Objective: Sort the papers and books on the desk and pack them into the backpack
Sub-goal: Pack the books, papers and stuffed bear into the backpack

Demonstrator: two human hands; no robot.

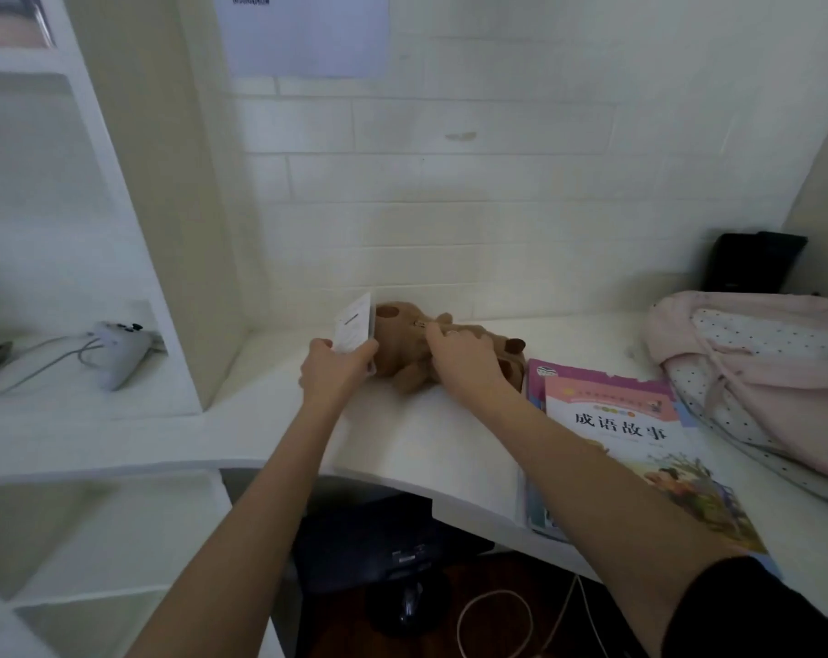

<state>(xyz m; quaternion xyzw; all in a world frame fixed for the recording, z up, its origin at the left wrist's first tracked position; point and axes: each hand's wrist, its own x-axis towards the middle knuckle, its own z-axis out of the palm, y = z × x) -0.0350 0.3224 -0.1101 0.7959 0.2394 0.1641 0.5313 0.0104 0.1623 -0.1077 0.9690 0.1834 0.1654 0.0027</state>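
Left hand: my left hand [333, 370] pinches a small white card [353, 323] by its lower edge, thumb on one face and fingers curled behind, and holds it upright just left of the brown plush toy [442, 351].
Right hand: my right hand [464, 356] rests on top of the plush, fingertips pinched on what looks like a small zipper pull; I judge the toy to be a pouch, though I cannot tell whether it is open.
Step in hand: I take it that the card goes into the pouch. I would steady the soft body with the right palm so the zip runs freely, then feed the card in edge-first.
Books: the pink storybook [639, 439] lies on a stack near the right, over the tabletop's near edge, touching a white sheet [431, 448] spread between my forearms.
Backpack: the pink dotted backpack [763, 377] lies slumped at the far right, well apart from my hands; its opening is not visible.
Edges: the tabletop [269, 396] curves away at the near edge, and the sheet overhangs it, so a forearm dragging back could sweep the sheet off.
Open room: bare surface lies behind the books toward the wall; the white shelf upright [165, 206] closes the left side.
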